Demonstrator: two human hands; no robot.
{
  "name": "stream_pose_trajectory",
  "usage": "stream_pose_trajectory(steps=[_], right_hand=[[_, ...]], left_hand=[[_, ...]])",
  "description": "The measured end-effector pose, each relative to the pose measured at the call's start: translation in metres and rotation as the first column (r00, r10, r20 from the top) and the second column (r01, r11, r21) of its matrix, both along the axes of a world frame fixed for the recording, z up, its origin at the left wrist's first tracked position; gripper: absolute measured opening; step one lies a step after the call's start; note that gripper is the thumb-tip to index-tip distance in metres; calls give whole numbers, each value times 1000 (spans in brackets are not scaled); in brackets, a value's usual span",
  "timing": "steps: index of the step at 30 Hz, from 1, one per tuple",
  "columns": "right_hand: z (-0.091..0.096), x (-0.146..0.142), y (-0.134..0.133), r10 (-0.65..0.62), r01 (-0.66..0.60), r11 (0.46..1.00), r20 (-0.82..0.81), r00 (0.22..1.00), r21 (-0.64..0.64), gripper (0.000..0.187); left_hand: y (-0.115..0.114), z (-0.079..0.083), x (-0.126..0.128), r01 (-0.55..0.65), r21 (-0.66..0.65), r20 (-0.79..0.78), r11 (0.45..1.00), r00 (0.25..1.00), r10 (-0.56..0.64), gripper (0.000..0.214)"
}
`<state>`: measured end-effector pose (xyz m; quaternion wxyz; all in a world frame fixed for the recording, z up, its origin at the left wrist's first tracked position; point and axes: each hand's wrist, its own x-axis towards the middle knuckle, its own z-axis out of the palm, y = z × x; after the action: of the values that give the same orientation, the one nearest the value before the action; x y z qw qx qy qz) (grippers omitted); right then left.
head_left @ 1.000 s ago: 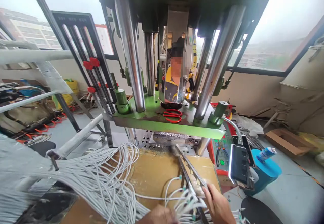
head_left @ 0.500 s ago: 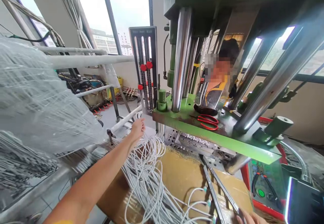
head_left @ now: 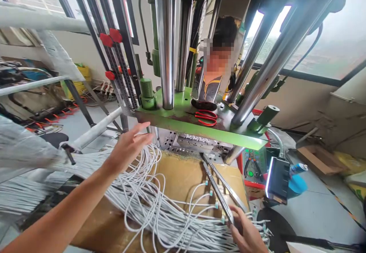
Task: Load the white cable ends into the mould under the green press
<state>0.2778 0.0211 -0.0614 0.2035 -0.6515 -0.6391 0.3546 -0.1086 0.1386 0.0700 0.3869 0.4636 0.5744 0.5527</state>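
Observation:
My left hand (head_left: 130,146) reaches over a large heap of white cables (head_left: 148,203), its fingers stretched out and apart, with nothing held in them. The fingertips are close to the front edge of the green press plate (head_left: 171,122). My right hand (head_left: 246,228) is closed around the near end of a long, narrow metal bar (head_left: 217,192). A second metal bar (head_left: 228,187) lies alongside at an angle, its near end partly hidden by the hand. Several cables with small pale-blue connector ends (head_left: 211,193) run up to the first bar.
Red-handled scissors (head_left: 206,117) lie on the press plate between steel columns (head_left: 164,47). Black pliers (head_left: 253,165) rest on a control panel at the right, near a lamp (head_left: 277,180). A plastic-wrapped rack (head_left: 25,142) stands left. Another person is behind the press.
My left hand has let go of a bunch of white cables and opened. The view has swung right and down, bringing more of my right hand and the bars into sight.

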Motion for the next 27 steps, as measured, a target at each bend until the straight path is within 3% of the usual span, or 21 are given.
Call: stream_pose_trajectory(steps=[3, 6, 11, 14, 20, 24, 27], right_hand=[[13, -4, 6, -17, 11, 999, -117, 993, -45, 67], [11, -3, 12, -12, 11, 1000, -149, 989, -8, 71], [10, -5, 28, 15, -3, 998, -176, 984, 65, 67], [22, -11, 46, 69, -57, 996, -188, 980, 71, 65], [39, -31, 104, 179, -172, 984, -162, 970, 55, 55], [35, -45, 163, 143, -122, 939, -41, 989, 323, 51], [35, -53, 206, 146, -115, 880, -32, 989, 460, 42]], left_hand=[[-14, -13, 40, 225, -90, -61, 970, 971, -231, 67], [-14, -45, 82, 530, -175, -154, 829, 817, -555, 62], [11, -88, 115, 601, -259, -382, 756, 655, -652, 102], [19, -98, 108, 595, -191, -432, 781, 663, -611, 92], [35, -111, 81, 374, 4, -445, 928, 831, -333, 68], [74, -112, 77, 170, 77, -445, 982, 888, -119, 57], [110, -112, 80, 98, 65, -452, 993, 890, -58, 39]])
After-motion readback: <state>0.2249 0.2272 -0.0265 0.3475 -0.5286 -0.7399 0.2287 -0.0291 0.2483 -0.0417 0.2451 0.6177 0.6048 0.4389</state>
